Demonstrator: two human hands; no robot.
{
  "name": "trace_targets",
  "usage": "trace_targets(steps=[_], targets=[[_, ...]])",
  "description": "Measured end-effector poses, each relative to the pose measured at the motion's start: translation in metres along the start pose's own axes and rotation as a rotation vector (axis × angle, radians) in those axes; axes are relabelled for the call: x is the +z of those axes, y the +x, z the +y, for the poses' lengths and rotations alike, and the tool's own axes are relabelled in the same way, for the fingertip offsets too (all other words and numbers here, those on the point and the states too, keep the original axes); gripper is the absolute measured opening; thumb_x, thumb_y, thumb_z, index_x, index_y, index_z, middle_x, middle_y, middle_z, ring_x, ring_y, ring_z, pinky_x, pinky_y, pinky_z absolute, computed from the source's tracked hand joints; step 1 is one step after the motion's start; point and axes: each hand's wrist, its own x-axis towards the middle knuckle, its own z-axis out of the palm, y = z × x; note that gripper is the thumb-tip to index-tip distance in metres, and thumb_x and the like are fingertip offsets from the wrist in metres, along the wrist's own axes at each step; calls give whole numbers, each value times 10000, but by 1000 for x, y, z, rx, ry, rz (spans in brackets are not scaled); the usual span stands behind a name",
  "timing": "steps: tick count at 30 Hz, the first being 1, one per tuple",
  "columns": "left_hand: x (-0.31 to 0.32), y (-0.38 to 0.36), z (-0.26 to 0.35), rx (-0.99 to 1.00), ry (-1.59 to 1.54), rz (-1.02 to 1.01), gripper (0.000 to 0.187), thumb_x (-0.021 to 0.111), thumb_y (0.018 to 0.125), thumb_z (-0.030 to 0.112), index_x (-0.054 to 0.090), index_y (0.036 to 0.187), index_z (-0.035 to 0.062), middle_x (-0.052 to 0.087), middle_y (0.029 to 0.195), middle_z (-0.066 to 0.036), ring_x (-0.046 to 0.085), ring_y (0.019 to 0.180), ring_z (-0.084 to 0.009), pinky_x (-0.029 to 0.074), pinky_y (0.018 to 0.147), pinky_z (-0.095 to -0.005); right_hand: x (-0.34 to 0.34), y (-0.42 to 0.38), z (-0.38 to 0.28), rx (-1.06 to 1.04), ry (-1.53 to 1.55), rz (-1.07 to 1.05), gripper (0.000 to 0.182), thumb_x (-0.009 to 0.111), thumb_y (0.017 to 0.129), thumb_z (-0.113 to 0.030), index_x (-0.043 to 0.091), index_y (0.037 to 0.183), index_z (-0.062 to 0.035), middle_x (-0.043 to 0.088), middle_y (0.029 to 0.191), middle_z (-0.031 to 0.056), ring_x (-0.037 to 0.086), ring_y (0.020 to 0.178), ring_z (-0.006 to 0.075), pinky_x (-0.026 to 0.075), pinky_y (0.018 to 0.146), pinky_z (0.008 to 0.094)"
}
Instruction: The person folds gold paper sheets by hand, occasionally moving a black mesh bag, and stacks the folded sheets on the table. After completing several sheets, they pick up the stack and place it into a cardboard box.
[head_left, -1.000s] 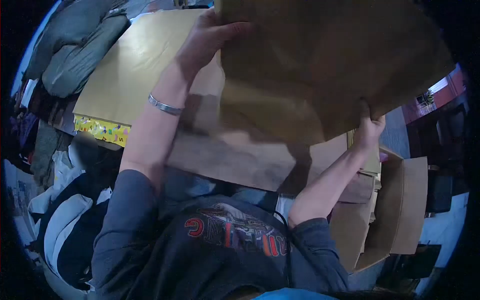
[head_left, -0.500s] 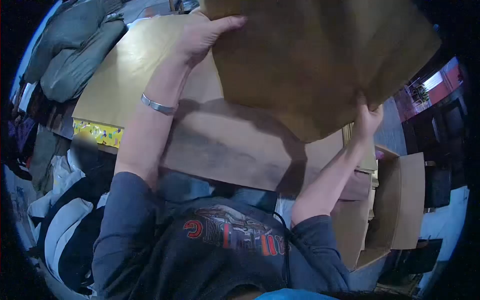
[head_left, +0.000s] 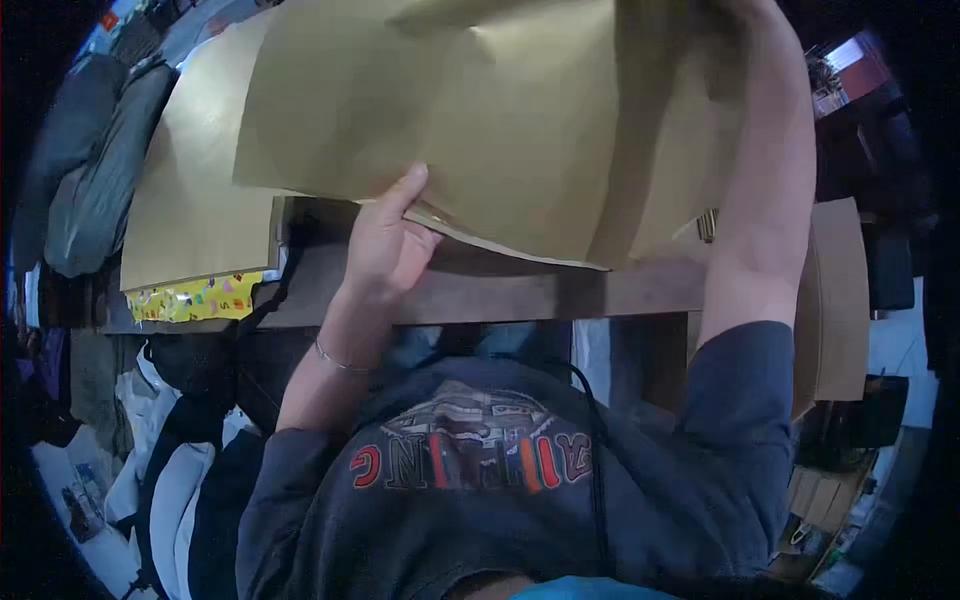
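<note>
A large sheet of brown kraft paper (head_left: 480, 120) spans the upper middle of the view, creased and bowed. My left hand (head_left: 393, 235) is closed on its near edge, thumb on top and fingers underneath. My right forearm (head_left: 765, 170) reaches up along the sheet's right side. The right hand is at the top border of the view, and its fingers are hidden. To the left lies a stack of similar brown sheets (head_left: 195, 170), with yellow patterned wrapping (head_left: 200, 297) showing below its near edge.
A wooden bench edge (head_left: 560, 293) runs in front of me. An open cardboard box (head_left: 838, 300) stands at the right. Dark grey cloth bundles (head_left: 110, 190) lie at the far left, and white and black fabric (head_left: 175, 480) sits at the lower left.
The sheet has come down and spread to the left, over the bench. My left hand has moved down to its near edge; my right arm has stretched farther up.
</note>
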Motion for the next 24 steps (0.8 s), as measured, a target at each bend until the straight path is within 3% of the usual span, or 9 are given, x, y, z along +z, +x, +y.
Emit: trace_targets(steps=[3, 8, 11, 13, 17, 19, 20, 21, 24], targets=[[-47, 4, -29, -66, -48, 94, 327, 554, 952, 125, 484, 1263, 50, 572, 1236, -91, 555, 1149, -241, 463, 970, -443, 45, 13, 19, -27, -44, -39, 330, 674, 862, -194, 603, 1135, -24, 647, 1051, 94, 620, 971, 214, 487, 861, 329], [-45, 8, -50, -71, -79, 478, 361, 556, 957, 157, 440, 1271, 22, 526, 1233, -114, 541, 1134, -258, 452, 986, -444, 120, 27, 38, -119, -113, -118, 319, 680, 847, -189, 611, 1115, -31, 642, 1050, 115, 614, 987, 243, 486, 879, 356], [-56, 11, -62, -103, -58, 372, 330, 541, 965, 167, 451, 1239, 7, 501, 1248, -128, 512, 1159, -263, 434, 1007, -444, 147, 22, 42, -169, -173, -131, 312, 683, 838, -187, 616, 1102, -34, 639, 1049, 127, 611, 997, 260, 485, 889, 372], [-64, 17, -65, -160, -107, 459, 345, 528, 970, 172, 439, 1253, -4, 473, 1280, -140, 475, 1200, -269, 416, 1022, -439, 156, 0, 34, -190, -225, -134, 308, 685, 832, -185, 619, 1094, -37, 637, 1049, 135, 609, 1003, 271, 484, 896, 383], [-84, 22, -77, -155, -88, 479, 341, 550, 958, 179, 470, 1223, -21, 546, 1166, -131, 553, 1087, -254, 461, 952, -372, 161, -90, 17, -202, -279, -172, 320, 693, 807, -199, 614, 1085, -61, 624, 1052, 144, 588, 1029, 322, 479, 901, 413], [-142, 29, -90, 97, 1084, 178, 374, 555, 959, 202, 455, 1250, -10, 554, 1188, -147, 565, 1076, -272, 437, 988, -394, 187, -150, 9, -193, -144, -207, 339, 695, 787, -213, 599, 1086, -85, 602, 1075, 131, 559, 1074, 339, 464, 915, 416], [-133, 30, -78, -132, 415, 203, 417, 536, 974, 233, 424, 1310, 12, 559, 1231, -157, 562, 1108, -277, 421, 1010, -411, 196, -170, 3, -203, -47, -210, 340, 694, 783, -209, 595, 1085, -90, 591, 1094, 121, 547, 1104, 322, 453, 934, 407], [-107, 27, -72, -144, 422, 180, 417, 536, 974, 233, 424, 1310, 12, 559, 1231, -157, 562, 1108, -277, 421, 1010, -411, 206, -186, 1, -188, -46, -176, 308, 685, 785, -221, 595, 1043, -77, 569, 1127, 134, 525, 1122, 329, 438, 939, 434], [-77, 8, -59, -312, 110, 502, 344, 494, 995, 274, 485, 1237, 31, 621, 1146, -120, 599, 1053, -224, 498, 874, -354, 225, -210, 6, -130, -101, -89, 272, 671, 791, -245, 602, 990, -73, 523, 1178, 135, 463, 1181, 324, 387, 972, 470]])
